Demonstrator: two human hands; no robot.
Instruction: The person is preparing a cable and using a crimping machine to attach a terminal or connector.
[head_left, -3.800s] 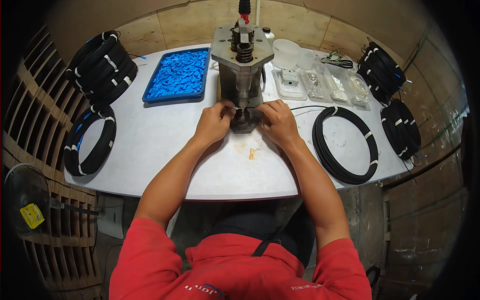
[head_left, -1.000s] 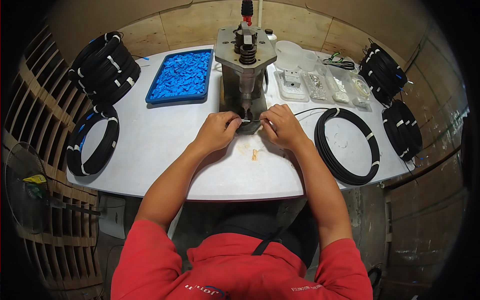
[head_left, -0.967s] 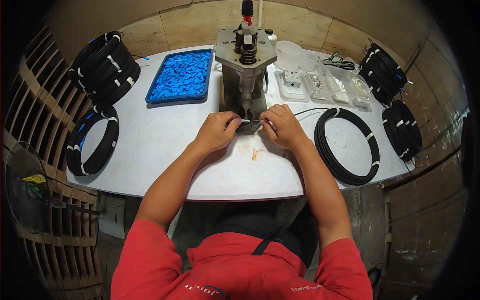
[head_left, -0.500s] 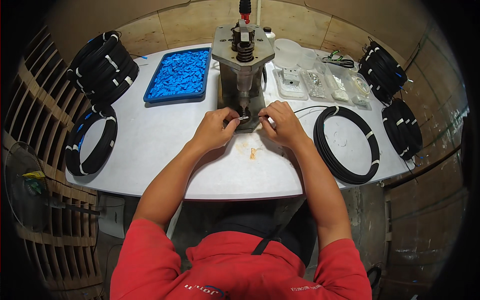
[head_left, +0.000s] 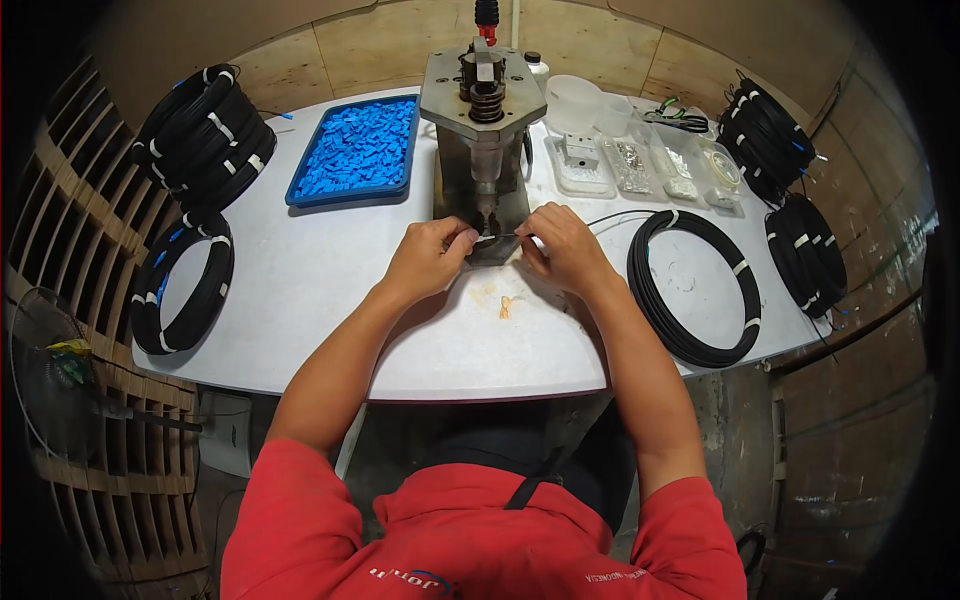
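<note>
A: Entry one, hands?

B: I log my left hand (head_left: 432, 257) and right hand (head_left: 565, 248), both pinched on a thin black cable end (head_left: 503, 237) stretched between them, at the foot of the grey bench press (head_left: 483, 140).

A: Surroundings?

B: Blue tray (head_left: 354, 150) of blue pieces left of the press; black cable coil (head_left: 694, 286) just right of the right hand, on the white table (head_left: 300, 300).

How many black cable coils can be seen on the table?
5, counting each stack as one. Left: a stack at the far corner and one coil nearer. Right: a large coil by the right hand, a stack at the far corner, another at the edge.
</note>
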